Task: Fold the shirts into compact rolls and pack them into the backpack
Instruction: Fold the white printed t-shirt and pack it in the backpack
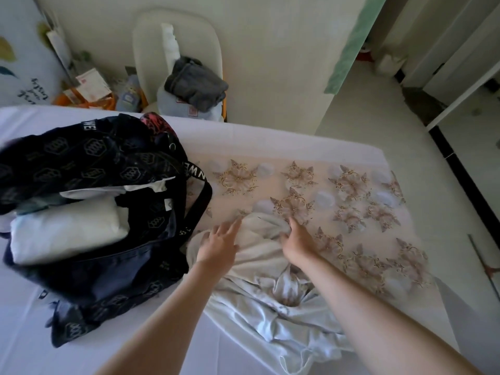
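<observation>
A dark navy backpack [89,163] with a gold hexagon print lies open on the bed at the left. Inside it sits a white rolled shirt [67,228]. A crumpled pale shirt [259,280] lies on the bed to the right of the backpack. My left hand [219,246] rests flat on the shirt's upper left part with fingers spread. My right hand [296,240] presses on the shirt's upper right edge, fingers bent into the cloth; whether it pinches the cloth I cannot tell.
A beige floral cloth [338,193] covers the right half of the bed [243,136]. Beyond the bed stands a white chair [176,39] with grey folded clothes [196,83]. Clutter sits on the floor at the back left. The bed edge and tiled floor are on the right.
</observation>
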The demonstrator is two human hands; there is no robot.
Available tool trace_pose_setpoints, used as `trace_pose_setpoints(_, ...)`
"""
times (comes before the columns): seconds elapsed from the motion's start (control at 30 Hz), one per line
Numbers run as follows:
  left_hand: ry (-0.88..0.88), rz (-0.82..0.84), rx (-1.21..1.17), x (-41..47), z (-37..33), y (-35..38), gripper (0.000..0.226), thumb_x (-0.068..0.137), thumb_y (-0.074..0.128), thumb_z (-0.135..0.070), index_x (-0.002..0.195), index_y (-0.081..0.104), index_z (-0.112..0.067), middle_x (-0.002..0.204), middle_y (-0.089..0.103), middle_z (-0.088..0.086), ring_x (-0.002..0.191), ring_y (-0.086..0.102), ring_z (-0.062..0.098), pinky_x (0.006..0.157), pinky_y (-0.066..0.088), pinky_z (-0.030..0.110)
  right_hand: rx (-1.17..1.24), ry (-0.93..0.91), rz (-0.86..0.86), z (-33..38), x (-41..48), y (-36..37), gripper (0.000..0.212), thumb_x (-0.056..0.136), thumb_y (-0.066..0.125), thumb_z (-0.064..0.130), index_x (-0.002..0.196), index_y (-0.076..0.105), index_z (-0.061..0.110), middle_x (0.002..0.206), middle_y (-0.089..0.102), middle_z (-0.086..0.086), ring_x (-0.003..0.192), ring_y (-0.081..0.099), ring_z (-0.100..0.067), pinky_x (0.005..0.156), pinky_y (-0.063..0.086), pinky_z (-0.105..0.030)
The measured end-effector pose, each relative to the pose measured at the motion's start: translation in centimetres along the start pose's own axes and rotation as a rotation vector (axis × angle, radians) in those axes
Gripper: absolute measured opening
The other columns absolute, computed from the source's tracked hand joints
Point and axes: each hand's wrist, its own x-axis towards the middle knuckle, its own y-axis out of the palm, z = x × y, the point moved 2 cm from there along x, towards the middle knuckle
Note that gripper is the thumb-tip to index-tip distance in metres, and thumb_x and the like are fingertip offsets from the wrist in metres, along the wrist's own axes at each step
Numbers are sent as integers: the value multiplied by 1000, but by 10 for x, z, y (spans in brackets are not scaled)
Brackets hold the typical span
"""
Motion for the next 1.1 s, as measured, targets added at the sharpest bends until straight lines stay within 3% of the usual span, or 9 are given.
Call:
trace_pose_setpoints(0.17,72,-362,-69,-3,15,-12,33,86,63,-13,117,67,-24,105,62,-1,102,58,27,88,43,40,-44,2,27,11,15,2,17,97,55,30,110,66,26,101,70,0,73,61,-14,53,42,-25)
trace_pose_setpoints(0.33,141,-833,-152,-24,19,-32,26,78,63,-5,98,70,-22,95,59,-4,87,50,21,77,38,35,355,-110,-512,30,4,-42,12,91,63,23,85,54,16,91,63,-4,75,56,-22,60,34,-29)
trace_pose_setpoints(0.4,201,-730,-103,-28,15,-24,26,80,65,-8,98,69,-25,94,57,-6,88,52,21,78,40,35,197,-126,-550,19,-4,-48,18,88,67,29,81,56,16,94,62,-6,74,54,-23,63,38,-31)
trace_pose_setpoints(0.57,80,195,-143,-43,23,20,24,84,58,-52,102,69,-39,105,58,-13,99,56,13,85,51,31,-789,-114,-29,-21,-23,-42,63,81,39,74,96,73,23,118,66,-3,105,58,-22,95,39,-38)
trace_pose_setpoints(0.67,70,-28,-108,-46,20,20,32,94,49,-51,85,65,-25,79,55,-9,77,60,16,60,50,30,-832,-193,-182,-6,-30,-42,73,83,21,73,99,71,23,115,66,-4,102,57,-22,90,40,-39)
trace_pose_setpoints(0.77,79,-247,-165,-36,13,15,27,93,54,-46,112,57,-28,112,50,-7,98,58,17,67,54,34,-504,-462,-390,20,-24,-31,30,89,53,37,105,62,14,122,58,-11,106,59,-29,78,50,-38)
trace_pose_setpoints(0.83,36,-111,-88,-27,13,16,56,87,58,-55,136,39,-36,134,37,-7,103,58,20,73,55,34,-462,-591,-226,31,-11,-17,51,87,59,1,135,48,15,151,37,-15,127,51,-33,81,58,-38)
trace_pose_setpoints(0.93,43,27,121,-23,12,14,47,92,59,-45,137,46,-37,130,48,-7,100,62,21,79,54,34,-710,-669,96,39,-2,-4,88,88,52,-10,156,17,32,142,45,-12,104,61,-25,76,56,-34)
trace_pose_setpoints(1.1,91,-304,48,-17,23,-2,27,87,67,-11,104,70,-31,101,66,-11,70,68,15,50,56,30,-653,-691,-23,34,18,-21,10,93,64,24,97,72,22,102,64,5,99,55,-16,96,45,-33)
